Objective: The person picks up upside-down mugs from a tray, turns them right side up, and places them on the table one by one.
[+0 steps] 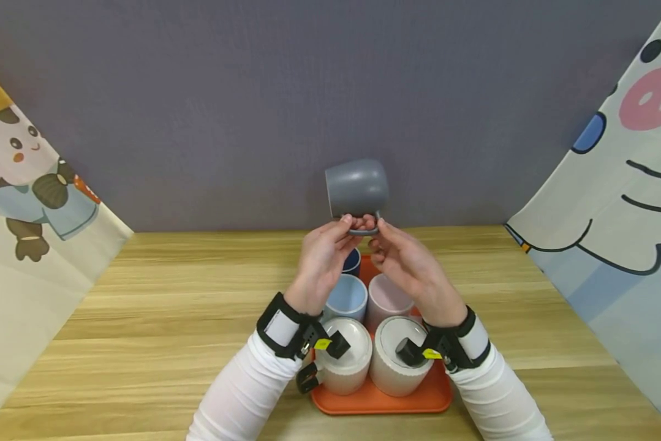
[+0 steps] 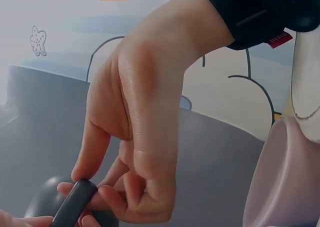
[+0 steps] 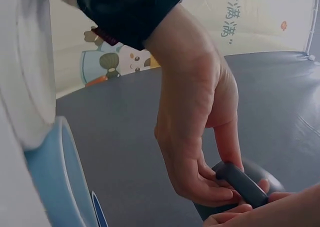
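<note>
A dark grey mug (image 1: 358, 185) lies on its side in the air, its mouth toward the left and its handle (image 1: 363, 232) pointing down toward me. My left hand (image 1: 323, 257) pinches the left part of that handle between thumb and fingers. From the other side my right hand (image 1: 410, 263) grips the handle's right end, thumb on top. In the left wrist view the handle (image 2: 75, 203) runs between the fingers of both hands. The right wrist view shows the handle (image 3: 242, 184) with the mug's rounded body behind it.
Below the hands stands an orange tray (image 1: 382, 404) of mugs: a light blue mug (image 1: 347, 296), a pink mug (image 1: 388, 300), a dark blue mug (image 1: 352, 262) and two white lidded ones. A grey wall (image 1: 198, 122) rises behind the wooden table (image 1: 159, 318).
</note>
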Tool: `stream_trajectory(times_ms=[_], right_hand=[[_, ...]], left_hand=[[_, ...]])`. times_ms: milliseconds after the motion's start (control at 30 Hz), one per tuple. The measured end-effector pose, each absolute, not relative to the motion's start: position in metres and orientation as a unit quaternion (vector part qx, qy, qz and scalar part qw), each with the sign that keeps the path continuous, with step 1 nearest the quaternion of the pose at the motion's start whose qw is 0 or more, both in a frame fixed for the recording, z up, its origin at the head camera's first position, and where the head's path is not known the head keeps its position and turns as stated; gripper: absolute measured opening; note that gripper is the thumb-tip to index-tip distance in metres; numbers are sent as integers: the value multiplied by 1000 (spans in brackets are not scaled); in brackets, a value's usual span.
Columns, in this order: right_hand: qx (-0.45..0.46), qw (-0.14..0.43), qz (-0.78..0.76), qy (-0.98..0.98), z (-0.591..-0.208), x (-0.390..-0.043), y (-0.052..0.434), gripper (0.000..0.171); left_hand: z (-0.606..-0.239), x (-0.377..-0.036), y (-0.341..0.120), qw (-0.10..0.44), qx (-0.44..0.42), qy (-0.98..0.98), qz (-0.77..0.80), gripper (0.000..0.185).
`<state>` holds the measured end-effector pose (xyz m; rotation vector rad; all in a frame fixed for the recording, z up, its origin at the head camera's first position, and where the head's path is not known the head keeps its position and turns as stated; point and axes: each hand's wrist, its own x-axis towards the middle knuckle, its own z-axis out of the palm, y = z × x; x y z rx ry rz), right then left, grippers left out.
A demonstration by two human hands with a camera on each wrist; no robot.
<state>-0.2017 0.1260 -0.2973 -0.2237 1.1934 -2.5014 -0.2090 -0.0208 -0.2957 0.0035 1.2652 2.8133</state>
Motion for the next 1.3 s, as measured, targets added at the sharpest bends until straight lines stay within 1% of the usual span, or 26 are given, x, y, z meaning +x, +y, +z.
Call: stream_trajectory(times_ms=[133, 267, 433, 667, 1000, 1200, 1300], right_hand=[[-54, 212, -893, 392, -297, -205, 123, 30], [-27, 232, -896, 378, -299, -209, 120, 30], [-27, 261, -899, 350, -301, -212, 121, 30], [17, 325, -911, 254, -302, -215, 124, 28], [42, 347, -906, 237, -303, -215, 124, 29], [63, 364, -917, 153, -305, -215, 123, 25], [67, 374, -917, 121, -306, -215, 122, 27]], left_hand=[[-296, -210, -22, 24, -1, 398, 917, 21], [-295, -211, -24, 22, -3, 386, 922, 22], [-296, -210, -24, 15, -3, 386, 923, 19], [-300, -210, -22, -23, 21, 396, 918, 25], [-303, -210, -22, -37, 45, 401, 914, 23], [-303, -209, -23, -30, 34, 407, 912, 21], [-303, -209, -24, -30, 30, 413, 910, 18]])
